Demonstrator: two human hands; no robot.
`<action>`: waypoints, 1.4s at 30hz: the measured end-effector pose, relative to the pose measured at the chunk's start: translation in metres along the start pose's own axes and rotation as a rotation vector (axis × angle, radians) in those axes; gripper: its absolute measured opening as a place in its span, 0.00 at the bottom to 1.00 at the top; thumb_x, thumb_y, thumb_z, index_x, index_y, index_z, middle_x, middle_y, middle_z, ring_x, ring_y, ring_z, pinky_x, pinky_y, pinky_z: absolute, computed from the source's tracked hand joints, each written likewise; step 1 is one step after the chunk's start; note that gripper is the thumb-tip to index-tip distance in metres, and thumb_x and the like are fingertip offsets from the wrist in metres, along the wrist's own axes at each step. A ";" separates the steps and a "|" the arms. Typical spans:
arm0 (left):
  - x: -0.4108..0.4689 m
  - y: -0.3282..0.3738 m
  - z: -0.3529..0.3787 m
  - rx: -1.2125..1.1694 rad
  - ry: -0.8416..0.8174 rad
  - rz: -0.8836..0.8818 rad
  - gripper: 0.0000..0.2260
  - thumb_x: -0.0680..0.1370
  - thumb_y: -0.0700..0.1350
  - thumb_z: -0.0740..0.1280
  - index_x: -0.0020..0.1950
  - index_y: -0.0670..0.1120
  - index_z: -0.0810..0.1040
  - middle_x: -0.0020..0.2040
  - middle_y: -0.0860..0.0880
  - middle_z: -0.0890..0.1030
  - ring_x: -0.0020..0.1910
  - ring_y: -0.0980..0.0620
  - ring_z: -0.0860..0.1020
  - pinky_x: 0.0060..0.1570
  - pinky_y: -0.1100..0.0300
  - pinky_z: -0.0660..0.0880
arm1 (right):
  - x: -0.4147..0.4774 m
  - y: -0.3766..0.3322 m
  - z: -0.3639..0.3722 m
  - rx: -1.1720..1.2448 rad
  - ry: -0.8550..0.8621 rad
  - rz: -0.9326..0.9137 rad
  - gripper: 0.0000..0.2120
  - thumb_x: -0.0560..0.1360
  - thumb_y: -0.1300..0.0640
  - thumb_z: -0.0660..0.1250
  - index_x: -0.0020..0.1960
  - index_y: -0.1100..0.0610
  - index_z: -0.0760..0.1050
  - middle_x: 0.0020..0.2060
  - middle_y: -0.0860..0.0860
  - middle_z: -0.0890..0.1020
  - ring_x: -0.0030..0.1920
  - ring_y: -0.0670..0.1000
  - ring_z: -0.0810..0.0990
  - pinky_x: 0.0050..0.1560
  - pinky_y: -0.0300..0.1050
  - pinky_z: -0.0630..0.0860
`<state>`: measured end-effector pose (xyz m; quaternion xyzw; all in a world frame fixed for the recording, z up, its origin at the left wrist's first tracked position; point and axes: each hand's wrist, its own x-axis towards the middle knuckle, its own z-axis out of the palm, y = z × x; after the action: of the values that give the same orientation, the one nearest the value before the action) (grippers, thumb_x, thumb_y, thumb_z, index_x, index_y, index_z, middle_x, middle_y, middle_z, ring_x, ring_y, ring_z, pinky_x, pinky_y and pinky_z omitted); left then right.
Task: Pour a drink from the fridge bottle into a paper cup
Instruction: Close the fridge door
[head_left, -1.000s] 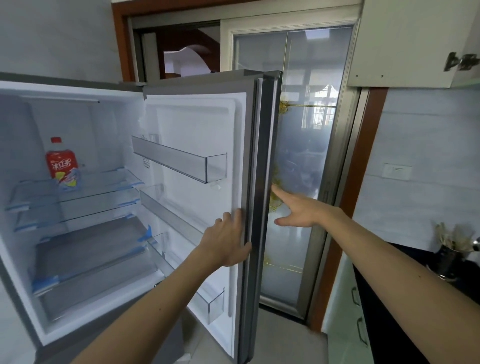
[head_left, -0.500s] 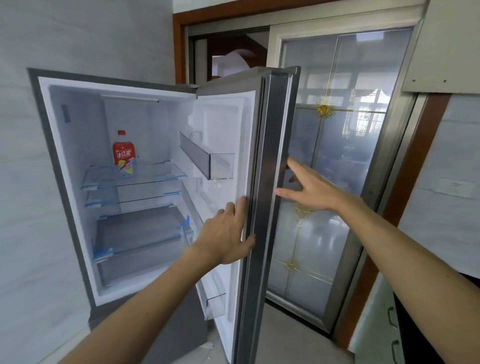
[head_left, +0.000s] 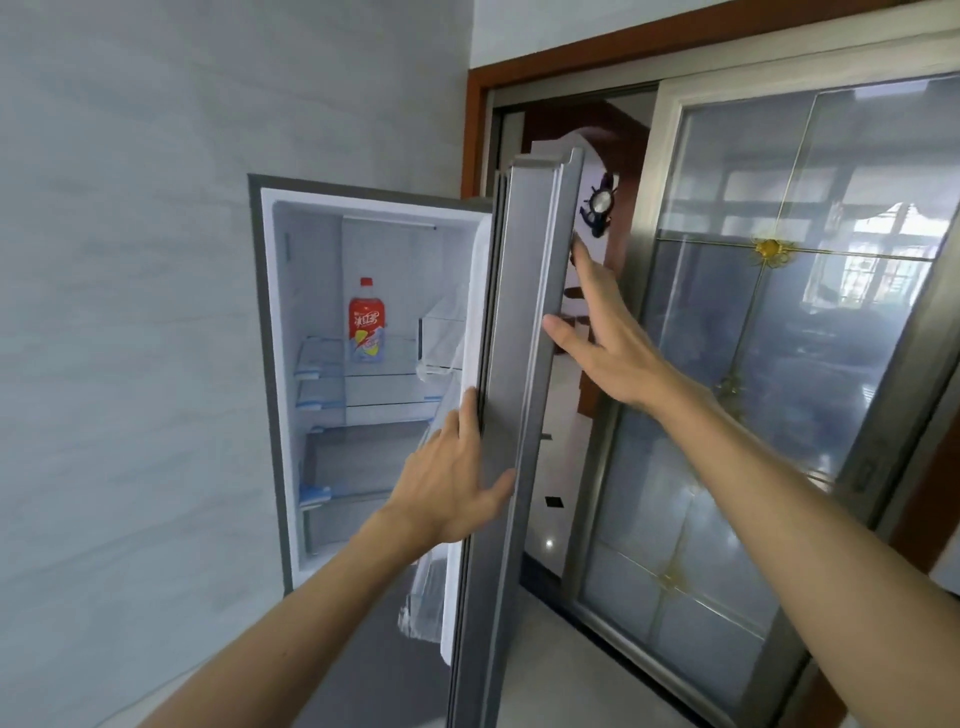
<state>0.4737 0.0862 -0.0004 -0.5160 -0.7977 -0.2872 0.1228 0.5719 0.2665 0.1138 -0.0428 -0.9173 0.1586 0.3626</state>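
Grey wall (head_left: 130, 312) fills the left side, and on the right stands a sliding glass door (head_left: 779, 389) w/ gold trim in a brown frame. Between them sits the fridge (head_left: 280, 364), its cabinet open and lit white inside. The fridge door (head_left: 524, 364) is swung out toward the camera, so it's seen almost edge-on, running top to bottom through the middle of the shot. Both of the person's arms reach in from the bottom. The left hand (head_left: 452, 483) is on the inner side of that door edge: fingers straight, lying up along the seal, thumb pressed onto the metal edge face, nothing gripped. The right hand (head_left: 602, 338) is higher up, on the outer side: flat and relaxed, fingers pointing up behind the door, thumb tip touching the edge, holding nothing either. Inside, there's a clear door bin (head_left: 441, 332) at approx. mid height, and a glass shelf (head_left: 322, 353) w/ blue tape on its corners. On that shelf, toward the back, stands the bottle (head_left: 367, 322): upright, red cap, red label, well apart from both hands. A grey drawer (head_left: 358, 457) sits below the shelves.
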 end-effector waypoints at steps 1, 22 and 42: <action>-0.001 -0.005 -0.001 -0.025 0.008 -0.024 0.44 0.79 0.59 0.64 0.81 0.42 0.39 0.79 0.42 0.59 0.72 0.42 0.69 0.65 0.50 0.70 | 0.008 -0.005 0.007 0.007 0.009 -0.018 0.40 0.80 0.42 0.60 0.80 0.45 0.36 0.80 0.47 0.48 0.79 0.49 0.50 0.77 0.55 0.53; 0.033 -0.168 -0.031 -0.287 0.127 -0.383 0.43 0.72 0.52 0.75 0.77 0.49 0.51 0.71 0.45 0.67 0.67 0.40 0.73 0.65 0.42 0.75 | 0.141 -0.085 0.153 -0.081 0.128 -0.257 0.49 0.75 0.45 0.71 0.81 0.49 0.39 0.80 0.50 0.36 0.80 0.52 0.37 0.77 0.56 0.49; 0.072 -0.295 -0.046 -0.500 0.132 -0.294 0.43 0.82 0.45 0.65 0.79 0.46 0.32 0.82 0.50 0.47 0.80 0.51 0.56 0.71 0.64 0.60 | 0.241 -0.102 0.274 -0.305 0.206 -0.246 0.44 0.78 0.39 0.64 0.81 0.53 0.42 0.80 0.57 0.40 0.79 0.59 0.38 0.77 0.63 0.50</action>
<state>0.1737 0.0240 -0.0258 -0.3895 -0.7586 -0.5223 0.0006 0.2126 0.1454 0.1157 -0.0011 -0.8872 -0.0328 0.4602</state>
